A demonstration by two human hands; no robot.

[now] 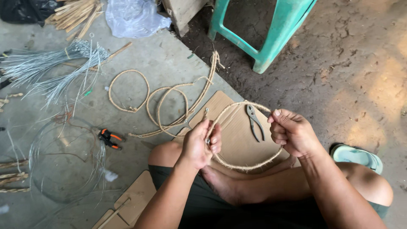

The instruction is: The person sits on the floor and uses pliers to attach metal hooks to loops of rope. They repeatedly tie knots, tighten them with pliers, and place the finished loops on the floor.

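I hold a ring wrapped in tan jute rope point(243, 166) over my crossed legs. My left hand point(199, 143) pinches the ring's left side, where a bare wire end with a small loop point(206, 113) sticks up. My right hand point(291, 132) grips the ring's right side, fingers closed around the rope. Grey pliers point(254, 122) lie on a piece of cardboard point(237, 140) seen through the ring.
Rope-wrapped rings point(127, 90) and a long rope length point(202, 91) lie on the concrete floor. A wire bundle point(46, 68), wire coil point(68, 161), orange-handled cutters point(108, 138), sticks point(76, 12), plastic bag point(135, 17), teal stool point(271, 29) and a sandal point(356, 156) surround me.
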